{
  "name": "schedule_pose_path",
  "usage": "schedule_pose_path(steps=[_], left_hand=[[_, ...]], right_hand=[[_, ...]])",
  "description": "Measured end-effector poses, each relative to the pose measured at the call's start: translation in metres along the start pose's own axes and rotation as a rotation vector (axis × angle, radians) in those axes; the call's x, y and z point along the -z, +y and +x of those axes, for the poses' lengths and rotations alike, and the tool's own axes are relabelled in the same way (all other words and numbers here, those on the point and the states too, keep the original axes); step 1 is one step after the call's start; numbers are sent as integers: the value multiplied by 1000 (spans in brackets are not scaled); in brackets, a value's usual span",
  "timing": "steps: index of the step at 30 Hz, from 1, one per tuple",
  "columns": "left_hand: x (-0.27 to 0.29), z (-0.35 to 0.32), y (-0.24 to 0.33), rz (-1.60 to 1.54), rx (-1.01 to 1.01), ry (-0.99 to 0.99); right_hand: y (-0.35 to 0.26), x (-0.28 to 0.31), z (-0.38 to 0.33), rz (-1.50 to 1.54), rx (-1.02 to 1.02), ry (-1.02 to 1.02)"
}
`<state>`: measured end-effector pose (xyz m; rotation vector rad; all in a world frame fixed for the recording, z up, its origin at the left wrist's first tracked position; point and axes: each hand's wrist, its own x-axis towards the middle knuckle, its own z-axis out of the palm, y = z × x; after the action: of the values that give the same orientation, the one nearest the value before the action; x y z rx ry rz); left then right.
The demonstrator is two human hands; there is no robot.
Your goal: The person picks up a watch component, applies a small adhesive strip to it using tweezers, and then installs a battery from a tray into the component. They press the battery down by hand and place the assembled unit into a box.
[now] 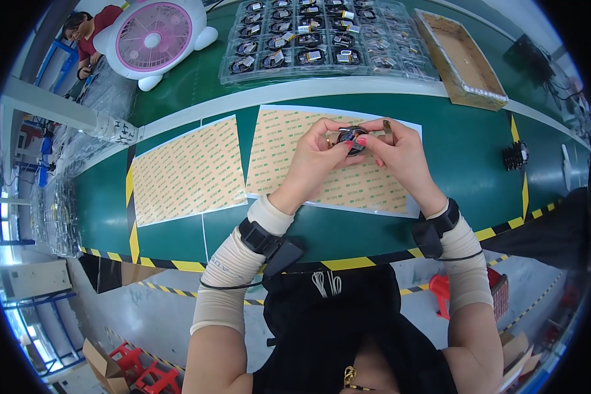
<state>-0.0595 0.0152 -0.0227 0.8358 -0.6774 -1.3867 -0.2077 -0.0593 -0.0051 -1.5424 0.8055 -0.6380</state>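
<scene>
Both hands meet over the green workbench and grip one small round dark part between their fingertips. My left hand pinches its left side. My right hand pinches its right side and also has a thin tan strip sticking up from its fingers. Under the hands lies a tan patterned sheet on white backing. Both forearms wear pale sleeves with black wrist straps.
A second tan sheet lies to the left. Clear trays holding several small dark parts sit at the back, a cardboard box at back right, a pink-and-white fan at back left. A small black part rests right. Another person sits far left.
</scene>
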Motion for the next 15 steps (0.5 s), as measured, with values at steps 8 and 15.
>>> schedule_pose_path(steps=[8, 15], left_hand=[[-8, -1, 1, -43, -6, 32], [-5, -3, -1, -43, -32, 48]], right_hand=[[7, -12, -3, -174, 332, 167], [11, -17, -4, -599, 682, 226]])
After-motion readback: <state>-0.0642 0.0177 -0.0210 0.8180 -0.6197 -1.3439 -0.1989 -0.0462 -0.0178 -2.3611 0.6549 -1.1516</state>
